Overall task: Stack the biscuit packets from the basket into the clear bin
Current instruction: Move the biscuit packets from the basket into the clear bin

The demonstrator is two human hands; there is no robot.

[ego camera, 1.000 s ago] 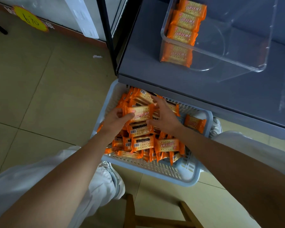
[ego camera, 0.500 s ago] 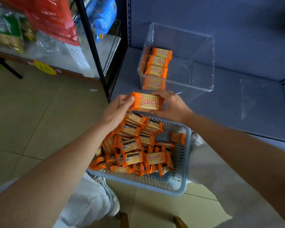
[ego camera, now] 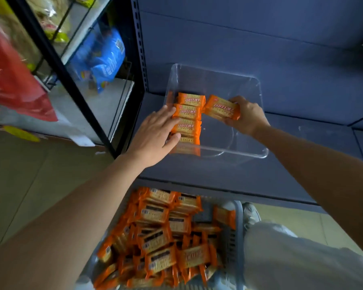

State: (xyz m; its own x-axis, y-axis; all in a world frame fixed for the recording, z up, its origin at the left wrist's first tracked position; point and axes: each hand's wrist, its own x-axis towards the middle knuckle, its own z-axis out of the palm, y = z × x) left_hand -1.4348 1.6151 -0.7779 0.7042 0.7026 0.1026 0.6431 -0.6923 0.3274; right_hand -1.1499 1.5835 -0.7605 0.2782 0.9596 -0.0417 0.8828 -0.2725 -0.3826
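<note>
The right hand [ego camera: 247, 116] holds one orange biscuit packet [ego camera: 221, 107], fingers curled round it, inside the clear bin [ego camera: 249, 152] in the middle of the frame. The packet is tilted, and its left end is just beside a row of packets [ego camera: 188, 120] along the bin's left side. The left hand [ego camera: 155, 135] is flat, and its straight fingers touch that row's left ends. The bin sits on a blue shelf [ego camera: 302, 168]. At the bottom, the basket [ego camera: 237, 237] holds a pile of packets [ego camera: 161, 237].

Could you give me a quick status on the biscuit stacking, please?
Left hand flat against packet row in clear bin. Right hand grips new packet beside the row. Nothing blocking.
</note>
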